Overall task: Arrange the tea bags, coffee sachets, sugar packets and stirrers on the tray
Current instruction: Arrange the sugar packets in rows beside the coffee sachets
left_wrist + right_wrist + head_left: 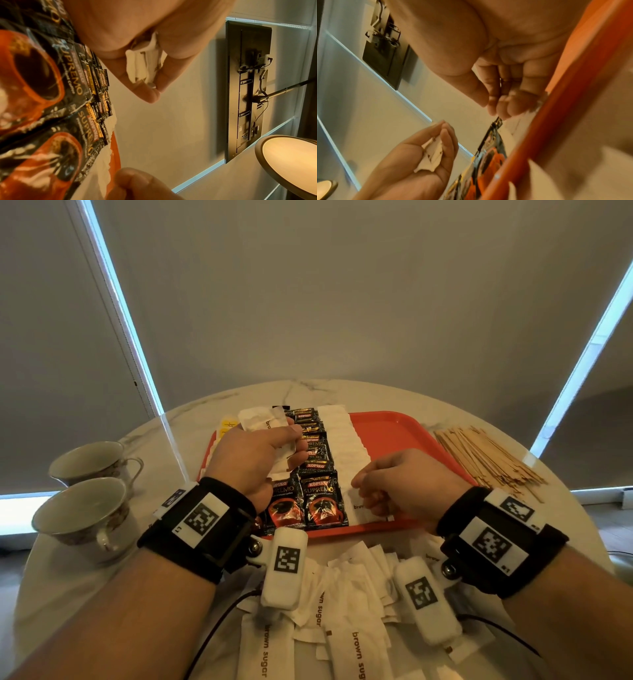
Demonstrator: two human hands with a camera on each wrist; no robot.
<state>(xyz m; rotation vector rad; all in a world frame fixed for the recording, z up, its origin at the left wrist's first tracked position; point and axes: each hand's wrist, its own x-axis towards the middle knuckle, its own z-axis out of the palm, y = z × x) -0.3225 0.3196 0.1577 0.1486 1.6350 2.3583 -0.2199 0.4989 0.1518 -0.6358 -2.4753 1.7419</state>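
While two cups (85, 494) stand, one tray (394, 433) holds sachets (317, 474)

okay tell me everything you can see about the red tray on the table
The red tray is a rectangular, plastic-looking tray with a raised rim and rounded corners, lying flat on the round marble table. Down it run overlapping rows: yellow tea bags at its far left, Kopiko Supremo coffee sachets in the middle, then white sugar packets. Its right part is bare. The right hand rests at its near edge on a packet.
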